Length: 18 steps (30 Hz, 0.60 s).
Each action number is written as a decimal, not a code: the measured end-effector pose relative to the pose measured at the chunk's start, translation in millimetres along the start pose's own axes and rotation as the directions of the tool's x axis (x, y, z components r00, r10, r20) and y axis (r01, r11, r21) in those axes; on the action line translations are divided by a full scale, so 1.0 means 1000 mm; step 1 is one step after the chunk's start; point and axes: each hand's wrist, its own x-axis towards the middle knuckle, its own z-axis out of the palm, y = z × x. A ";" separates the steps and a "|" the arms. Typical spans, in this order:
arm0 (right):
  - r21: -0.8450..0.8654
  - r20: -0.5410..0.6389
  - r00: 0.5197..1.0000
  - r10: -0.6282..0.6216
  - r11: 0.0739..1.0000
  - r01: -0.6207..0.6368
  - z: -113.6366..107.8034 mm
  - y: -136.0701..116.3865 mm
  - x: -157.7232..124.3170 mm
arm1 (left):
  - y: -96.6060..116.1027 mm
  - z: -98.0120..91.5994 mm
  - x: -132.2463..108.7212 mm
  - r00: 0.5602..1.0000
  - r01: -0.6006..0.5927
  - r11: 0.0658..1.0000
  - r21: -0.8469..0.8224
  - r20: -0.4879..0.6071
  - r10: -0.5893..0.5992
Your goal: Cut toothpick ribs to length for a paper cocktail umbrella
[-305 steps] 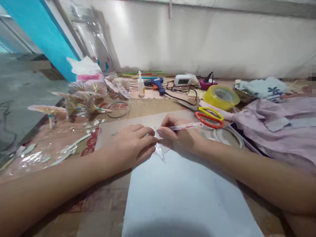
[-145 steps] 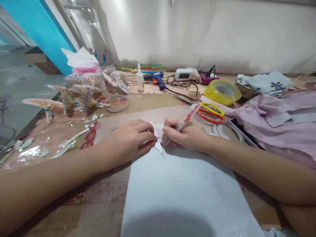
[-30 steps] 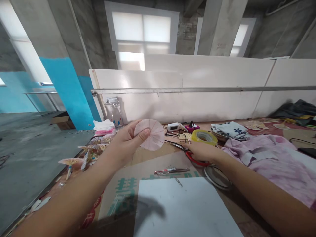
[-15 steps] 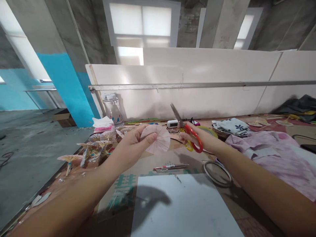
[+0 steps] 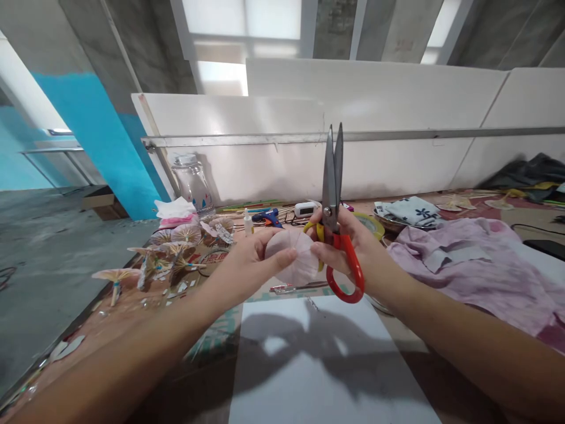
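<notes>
Between the thumb and fingers of my left hand [image 5: 253, 259] is a round, pale pink paper disc [image 5: 289, 274] with faint radiating folds. My right hand [image 5: 353, 250] holds a pair of scissors [image 5: 330, 200] with one red and one yellow handle. Their blades point upward and stand slightly apart, clear of the paper. The right thumb reaches to the disc's right edge and appears to touch it. Below both hands lies a white sheet [image 5: 326, 365], with a pen [image 5: 286, 288] partly hidden behind the disc.
Several small paper parasols [image 5: 117, 275] stand at the left near the table edge. Behind are a glass jar [image 5: 194, 185], a small glue bottle [image 5: 248, 222] and a blue glue gun [image 5: 269, 218]. Pink cloth [image 5: 481, 265] and a bowl with patterned fabric [image 5: 410, 212] lie right.
My right hand has brought the scissors left, close to the disc, and turned them upright. Its thumb now meets the disc's edge. The view has tilted down a little.
</notes>
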 end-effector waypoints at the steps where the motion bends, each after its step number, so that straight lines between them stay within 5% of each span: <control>1: -0.012 0.011 1.000 -0.009 1.000 0.009 0.000 -0.002 -0.001 | 0.000 0.000 -0.001 1.000 0.014 1.000 0.006 0.023 -0.014; 5: -0.013 0.035 0.999 -0.006 1.000 0.006 0.002 -0.004 -0.006 | 0.006 0.002 -0.003 0.992 0.058 0.995 0.082 0.103 -0.066; 9: 0.093 0.124 0.992 -0.032 0.995 0.020 0.005 0.015 -0.009 | 0.019 -0.002 -0.006 0.998 0.004 0.971 0.239 -0.056 0.009; 13: 0.131 0.201 0.980 -0.004 0.991 -0.023 0.011 0.041 -0.014 | 0.031 -0.014 -0.007 0.972 -0.046 0.980 0.194 -0.218 0.089; 18: 0.184 0.194 0.981 0.013 0.982 -0.049 0.024 0.062 -0.026 | 0.036 -0.027 -0.007 0.957 -0.108 0.975 0.194 -0.245 0.155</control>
